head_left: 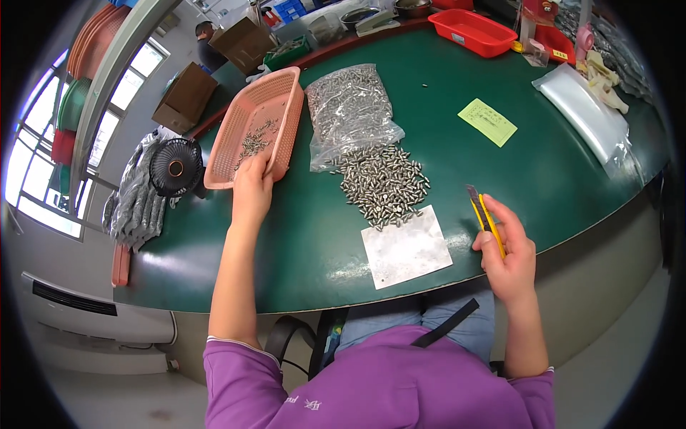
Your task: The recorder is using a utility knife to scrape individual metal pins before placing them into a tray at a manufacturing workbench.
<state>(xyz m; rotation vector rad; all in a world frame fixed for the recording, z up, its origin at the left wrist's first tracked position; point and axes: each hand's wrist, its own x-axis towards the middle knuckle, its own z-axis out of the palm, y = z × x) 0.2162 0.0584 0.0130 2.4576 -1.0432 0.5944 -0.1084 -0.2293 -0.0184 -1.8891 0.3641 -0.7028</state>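
My left hand (pixel 252 187) is at the near end of a pink perforated plastic basket (pixel 289 136), its fingers curled over the rim and the fingertips partly hidden. Inside the basket lies a loose scatter of small metal pins (pixel 256 140). My right hand (pixel 509 259) is closed around a yellow utility knife (pixel 493 227), blade end up, above the table's near edge. Between my hands a heap of small pointed metal pins (pixel 384 184) spills from the mouth of a clear plastic bag (pixel 350 107) full of the same pins. The heap touches a whitish square sheet (pixel 407 249).
The green table (pixel 321 236) has a curved near edge. A black fan (pixel 176 168) and grey packed bags (pixel 137 196) stand left. A yellow-green paper slip (pixel 487 122), clear plastic bags (pixel 586 118) and a red tray (pixel 473 33) lie right and far. A person (pixel 207 46) is in the background.
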